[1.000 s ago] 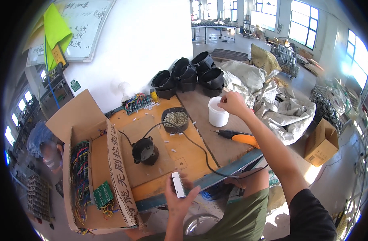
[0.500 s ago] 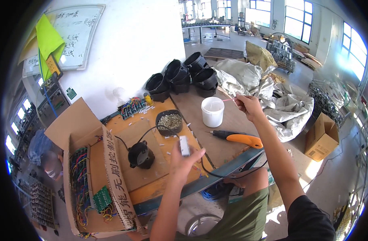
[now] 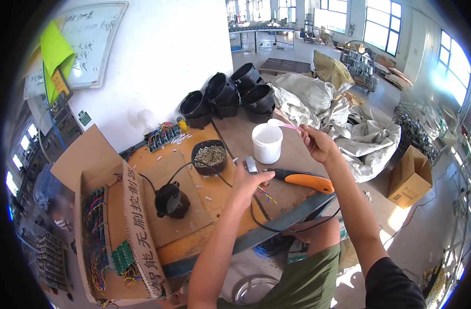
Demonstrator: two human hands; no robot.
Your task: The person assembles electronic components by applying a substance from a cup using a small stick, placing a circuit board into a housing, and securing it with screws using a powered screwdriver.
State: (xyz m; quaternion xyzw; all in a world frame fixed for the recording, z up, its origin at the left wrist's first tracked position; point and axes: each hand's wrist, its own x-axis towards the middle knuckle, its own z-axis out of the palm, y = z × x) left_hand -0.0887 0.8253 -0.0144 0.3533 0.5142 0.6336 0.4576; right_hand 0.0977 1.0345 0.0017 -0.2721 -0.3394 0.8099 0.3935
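Note:
My right hand point(image 3: 317, 143) pinches the pink handle of a small spoon point(image 3: 292, 126). Its pale end carries white stuff and is raised just above the rim of a white plastic tub point(image 3: 267, 149). My left hand point(image 3: 247, 181) grips a small silvery box-shaped part point(image 3: 251, 164) with short coloured wires point(image 3: 267, 195) coming out below the hand. Just right of the left hand, an orange-and-black hand tool point(image 3: 307, 181) with a narrow tip lies on the bench.
A black container of small tan pieces point(image 3: 210, 155) and a black pot with a cable point(image 3: 172, 201) stand left of my hands. An open carton point(image 3: 143, 232) holds wired boards. Several black housings point(image 3: 196, 108) stand at the back; white sacks point(image 3: 356, 139) lie at the right.
My left hand has moved right and away from me with the silvery part, toward the tub. The spoon has come up out of the tub, its white-laden end now showing.

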